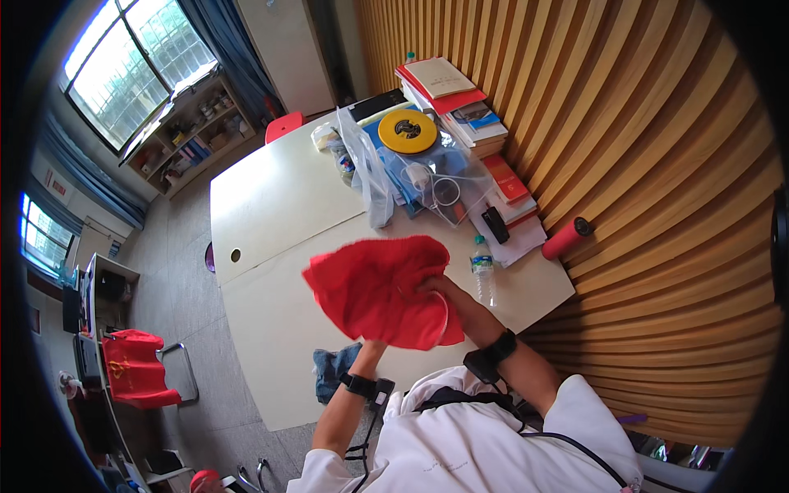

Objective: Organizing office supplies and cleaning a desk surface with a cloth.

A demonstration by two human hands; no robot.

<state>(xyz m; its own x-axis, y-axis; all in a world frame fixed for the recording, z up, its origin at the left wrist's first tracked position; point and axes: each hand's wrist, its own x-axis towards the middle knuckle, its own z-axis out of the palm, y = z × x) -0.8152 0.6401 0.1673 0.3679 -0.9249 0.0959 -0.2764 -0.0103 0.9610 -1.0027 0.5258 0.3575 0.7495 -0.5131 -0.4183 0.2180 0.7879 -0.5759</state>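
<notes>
A red cloth (379,289), possibly a cap or garment, is held up above the table (265,345). It has a pale cord or trim along its right side. My right hand (436,286) grips the cloth near its upper right, with the fingers pressed into the fabric. From below, my left forearm (372,356) reaches up to the cloth, which covers my left hand. A folded blue denim cloth (336,370) lies on the table beside my left forearm. The clear plastic bottle (482,271) with a green cap stands right of the red cloth.
Beyond the cloth lie plastic bags (370,179), a yellow disc (407,131), a black object (495,224) and stacked books (441,80). A red cylinder (564,239) is by the slatted wood wall (647,246). At left stands a chair with a red cover (138,373).
</notes>
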